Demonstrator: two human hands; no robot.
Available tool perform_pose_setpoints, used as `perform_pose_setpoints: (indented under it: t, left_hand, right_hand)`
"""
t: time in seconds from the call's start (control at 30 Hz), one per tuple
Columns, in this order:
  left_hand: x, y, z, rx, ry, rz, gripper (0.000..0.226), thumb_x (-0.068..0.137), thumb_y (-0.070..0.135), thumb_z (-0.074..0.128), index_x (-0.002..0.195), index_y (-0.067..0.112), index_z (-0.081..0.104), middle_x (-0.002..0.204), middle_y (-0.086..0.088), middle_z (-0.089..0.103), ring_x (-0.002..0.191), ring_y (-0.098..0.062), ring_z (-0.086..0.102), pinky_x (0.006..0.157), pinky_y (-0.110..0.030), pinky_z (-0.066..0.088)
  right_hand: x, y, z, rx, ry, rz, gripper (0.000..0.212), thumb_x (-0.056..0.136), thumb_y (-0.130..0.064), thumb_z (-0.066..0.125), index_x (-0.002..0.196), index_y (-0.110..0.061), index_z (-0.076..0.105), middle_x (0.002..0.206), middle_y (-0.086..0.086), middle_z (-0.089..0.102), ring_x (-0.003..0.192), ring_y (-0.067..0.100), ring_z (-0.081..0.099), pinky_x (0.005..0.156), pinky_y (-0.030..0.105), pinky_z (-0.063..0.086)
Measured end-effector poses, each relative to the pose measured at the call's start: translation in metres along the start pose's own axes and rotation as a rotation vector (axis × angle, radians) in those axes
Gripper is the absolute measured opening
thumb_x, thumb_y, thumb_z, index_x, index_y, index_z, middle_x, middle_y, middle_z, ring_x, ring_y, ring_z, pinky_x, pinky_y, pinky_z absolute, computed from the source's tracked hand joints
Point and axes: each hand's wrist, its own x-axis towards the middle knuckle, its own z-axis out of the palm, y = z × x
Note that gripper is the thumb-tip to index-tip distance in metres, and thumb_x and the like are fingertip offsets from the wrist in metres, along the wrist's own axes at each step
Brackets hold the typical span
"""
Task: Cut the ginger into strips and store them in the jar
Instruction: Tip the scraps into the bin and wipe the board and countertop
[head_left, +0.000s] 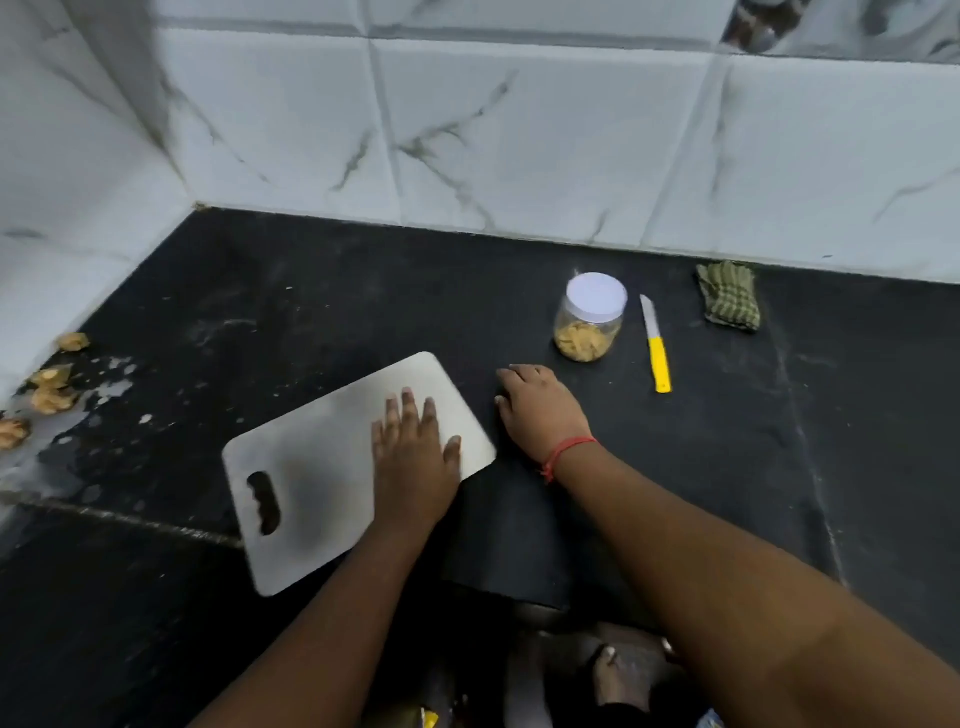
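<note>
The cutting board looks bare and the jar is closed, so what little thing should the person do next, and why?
Probably slide the cutting board aside to tidy up. The left hand lies flat on it, nothing lies on it, the jar is lidded with ginger strips inside, and the knife is set down.

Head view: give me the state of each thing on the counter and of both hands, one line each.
Jar: upright, white lid on, ginger strips inside.
Knife: lying flat right of the jar, untouched.
Board: flat on the counter, bare, no ginger on it.
Left hand: fingers straight, flat on the board.
Right hand: resting on the counter, holding nothing.
Cloth: bunched by the wall.
Ginger pieces: loose at the counter's left edge.
</note>
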Motion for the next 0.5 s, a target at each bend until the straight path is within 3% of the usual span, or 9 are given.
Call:
perform_pose_setpoints:
  t: [0.13, 0.23, 0.37, 0.5]
  left_hand:
    - [0.015, 0.086, 0.020, 0.004, -0.019, 0.311, 0.066, 0.100, 0.046, 0.029, 0.155, 0.011, 0.037, 0.166, -0.013, 0.026, 0.155, -0.031, 0.016, 0.125, -0.048, 0.011]
    - [0.023, 0.146, 0.039, 0.007, -0.043, 0.475, 0.067, 0.098, 0.047, 0.028, 0.153, 0.012, 0.041, 0.163, -0.012, 0.033, 0.153, -0.030, 0.024, 0.125, -0.050, 0.016]
    - [0.037, 0.210, 0.065, 0.016, -0.089, 0.555, 0.066, 0.099, 0.048, 0.030, 0.154, 0.014, 0.041, 0.163, -0.011, 0.032, 0.154, -0.029, 0.023, 0.124, -0.050, 0.018]
    - [0.049, 0.243, 0.084, 0.047, -0.111, 0.598, 0.068, 0.100, 0.051, 0.027, 0.158, 0.016, 0.032, 0.166, -0.010, 0.025, 0.156, -0.027, 0.015, 0.125, -0.049, 0.011]
  right_hand:
    - [-0.019, 0.072, -0.017, 0.000, 0.188, 0.017, 0.033, 0.093, -0.030, 0.048, 0.122, -0.020, 0.059, 0.117, 0.000, 0.062, 0.109, 0.024, 0.054, 0.086, 0.039, 0.050]
    - [-0.030, 0.135, -0.031, -0.052, 0.281, 0.091, 0.028, 0.091, -0.030, 0.046, 0.112, -0.019, 0.062, 0.102, 0.001, 0.061, 0.095, 0.026, 0.054, 0.078, 0.040, 0.050]
    - [-0.034, 0.226, -0.053, -0.128, 0.291, 0.278, 0.026, 0.090, -0.033, 0.042, 0.107, -0.019, 0.056, 0.106, 0.002, 0.057, 0.099, 0.025, 0.051, 0.081, 0.041, 0.048]
    - [-0.014, 0.297, -0.070, -0.102, 0.235, 0.424, 0.035, 0.090, -0.034, 0.050, 0.118, -0.014, 0.054, 0.120, 0.007, 0.056, 0.112, 0.029, 0.048, 0.091, 0.043, 0.047]
